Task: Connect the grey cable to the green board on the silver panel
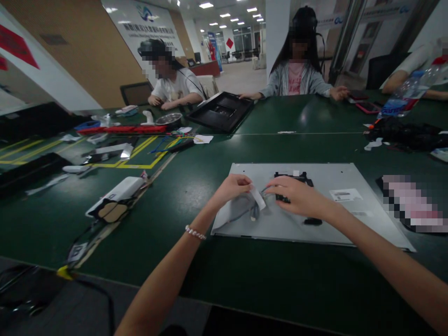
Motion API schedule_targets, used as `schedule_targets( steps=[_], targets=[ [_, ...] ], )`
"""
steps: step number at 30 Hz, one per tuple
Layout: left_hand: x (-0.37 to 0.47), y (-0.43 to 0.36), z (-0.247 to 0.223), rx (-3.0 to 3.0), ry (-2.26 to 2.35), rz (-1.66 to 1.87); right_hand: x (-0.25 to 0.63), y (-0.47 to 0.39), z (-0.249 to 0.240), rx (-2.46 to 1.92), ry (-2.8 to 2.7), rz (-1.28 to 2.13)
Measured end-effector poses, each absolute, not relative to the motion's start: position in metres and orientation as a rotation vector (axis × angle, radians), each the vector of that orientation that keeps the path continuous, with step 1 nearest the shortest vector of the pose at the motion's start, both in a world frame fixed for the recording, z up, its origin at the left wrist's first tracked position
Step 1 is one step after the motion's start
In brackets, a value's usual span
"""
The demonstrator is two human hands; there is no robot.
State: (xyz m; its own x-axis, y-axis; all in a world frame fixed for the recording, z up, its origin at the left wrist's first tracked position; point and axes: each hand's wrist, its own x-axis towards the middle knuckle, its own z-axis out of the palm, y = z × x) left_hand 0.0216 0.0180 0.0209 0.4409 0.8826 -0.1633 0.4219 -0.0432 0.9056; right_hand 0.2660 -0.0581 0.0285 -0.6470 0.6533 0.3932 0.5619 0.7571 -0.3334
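Left hand [233, 185] pinches white tape strip [258, 198] over grey cable [245, 212] on metal back panel [350, 219]; right hand [297, 196] presses beside it, grip apparently closed. Taping step; next needs firm smoothing.

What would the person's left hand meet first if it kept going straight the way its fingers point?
Probably the white strip pinched at its fingertips, then the right hand just beyond; the left hand points rightward over the grey panel.
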Motion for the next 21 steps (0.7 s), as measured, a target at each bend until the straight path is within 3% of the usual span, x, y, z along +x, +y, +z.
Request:
schedule_targets(
  steps=[11,21],
  targets=[
    [0.023,0.019,0.002,1.886,1.197,0.536,0.243,-0.065,0.002,-0.866,-2.638,-0.056],
    [0.023,0.019,0.0,2.155,1.253,0.493,0.244,-0.063,-0.006,-0.897,-2.607,0.003]
  ],
)
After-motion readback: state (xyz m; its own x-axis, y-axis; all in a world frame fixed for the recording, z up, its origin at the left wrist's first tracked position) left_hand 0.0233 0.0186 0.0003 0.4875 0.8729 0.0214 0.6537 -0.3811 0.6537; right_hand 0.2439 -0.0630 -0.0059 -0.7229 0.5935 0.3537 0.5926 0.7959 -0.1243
